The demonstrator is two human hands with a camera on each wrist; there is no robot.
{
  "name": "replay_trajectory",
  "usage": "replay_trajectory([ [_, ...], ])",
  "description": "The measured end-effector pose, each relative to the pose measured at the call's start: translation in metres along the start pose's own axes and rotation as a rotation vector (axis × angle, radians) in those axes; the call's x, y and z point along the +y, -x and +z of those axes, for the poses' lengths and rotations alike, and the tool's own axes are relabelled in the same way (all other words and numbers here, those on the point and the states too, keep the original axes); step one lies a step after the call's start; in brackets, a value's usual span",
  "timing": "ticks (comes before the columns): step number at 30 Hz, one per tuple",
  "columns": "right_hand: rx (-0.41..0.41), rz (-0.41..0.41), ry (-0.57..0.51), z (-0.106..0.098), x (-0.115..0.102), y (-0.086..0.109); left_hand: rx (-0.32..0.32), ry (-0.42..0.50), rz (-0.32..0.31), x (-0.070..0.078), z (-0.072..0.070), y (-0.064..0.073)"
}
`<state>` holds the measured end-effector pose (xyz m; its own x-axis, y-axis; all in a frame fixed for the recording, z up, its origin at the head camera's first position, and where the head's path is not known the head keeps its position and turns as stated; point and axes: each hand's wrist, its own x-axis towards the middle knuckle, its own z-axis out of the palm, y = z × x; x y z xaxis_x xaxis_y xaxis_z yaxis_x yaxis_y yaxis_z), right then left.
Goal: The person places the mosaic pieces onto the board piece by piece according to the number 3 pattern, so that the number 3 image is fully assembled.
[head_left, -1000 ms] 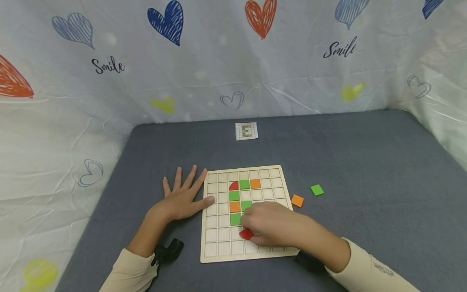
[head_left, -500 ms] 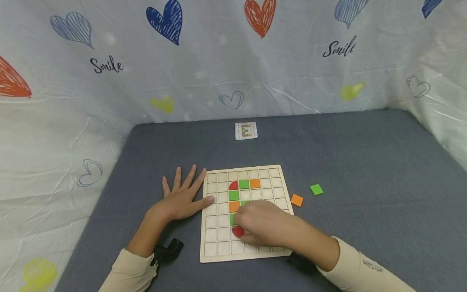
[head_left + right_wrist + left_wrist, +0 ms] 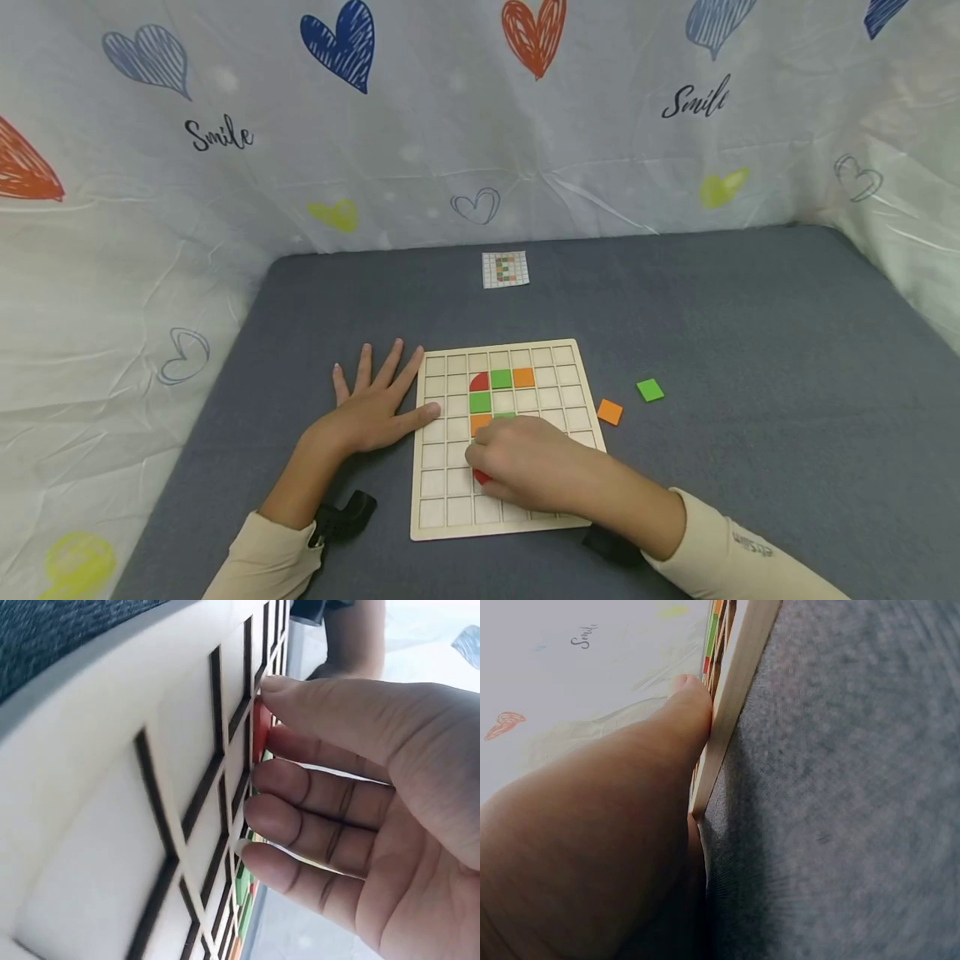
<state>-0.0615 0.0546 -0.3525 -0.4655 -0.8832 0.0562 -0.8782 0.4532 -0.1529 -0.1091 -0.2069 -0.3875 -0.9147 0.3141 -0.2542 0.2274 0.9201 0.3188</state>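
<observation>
My right hand (image 3: 528, 462) pinches a red rounded tile (image 3: 481, 477) between thumb and index finger, low over the wooden grid board (image 3: 433, 483). Seen from the right wrist, the red tile (image 3: 260, 731) stands at the board's surface beside the thumb tip, the other fingers loosely bent. My left hand (image 3: 371, 421) lies spread at the board's left side, its thumb on the edge. Set in the grid are a red quarter-round tile (image 3: 479, 382), green tiles (image 3: 480, 402) and orange tiles (image 3: 523, 377). The right hand hides some of the lower cells.
Right of the board lie a loose orange tile (image 3: 610, 412) and a loose green tile (image 3: 650, 390). A small card (image 3: 506, 270) with a printed coloured grid rests toward the back of the grey table (image 3: 712, 333). A white curtain (image 3: 420, 125) with hearts hangs behind.
My right hand has moved left across the board with the red tile, covering the green tile at the column's lower end. The left hand stays in place.
</observation>
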Motion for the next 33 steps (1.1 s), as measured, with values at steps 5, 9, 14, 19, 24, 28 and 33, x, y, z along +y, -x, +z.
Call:
replay_trajectory([
  [5, 0.002, 0.026, 0.000, 0.001, -0.002, 0.000, -0.001, 0.001, 0.003, 0.000, -0.001, 0.001],
  [9, -0.005, 0.055, -0.007, 0.001, -0.004, 0.002, -0.005, -0.006, -0.001, 0.000, 0.000, 0.001],
  [14, -0.009, 0.081, -0.027, -0.002, -0.003, 0.006, -0.001, -0.002, 0.003, 0.001, -0.001, 0.000],
  [19, -0.031, 0.076, -0.061, -0.009, 0.005, 0.018, -0.005, -0.008, -0.005, 0.002, -0.001, 0.000],
  [24, -0.010, 0.077, -0.135, -0.014, 0.017, 0.036, -0.001, 0.000, -0.003, 0.002, -0.002, 0.000],
  [28, 0.057, 0.117, -0.163, -0.018, 0.031, 0.055, -0.003, -0.002, -0.003, 0.002, -0.002, 0.000],
  [33, 0.109, 0.214, -0.174, -0.023, 0.051, 0.083, -0.001, 0.001, -0.004, 0.002, -0.001, 0.000],
])
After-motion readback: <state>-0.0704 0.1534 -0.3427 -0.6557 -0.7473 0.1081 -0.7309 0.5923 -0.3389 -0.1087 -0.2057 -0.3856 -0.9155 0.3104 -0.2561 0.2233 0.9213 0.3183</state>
